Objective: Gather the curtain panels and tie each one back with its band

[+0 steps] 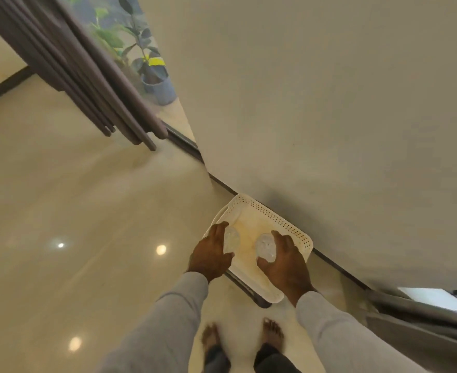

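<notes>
Both hands reached into the white basket (281, 224) near the wall; my left hand (212, 254) and right hand (285, 262) each curled round a clear band (266, 247). Far left, the brown curtain (87, 74) hung gathered but untied.

Soft, blurry wide-angle view; lamp glare dots the floor (87, 211).

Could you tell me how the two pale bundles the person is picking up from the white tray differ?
The left bundle sits near the tray's outer edge and is mostly hidden by the left hand; the right bundle lies closer to the wall side and shows more fully beside the right hand. Both look whitish, translucent and crumpled, each gripped by one hand.
</notes>
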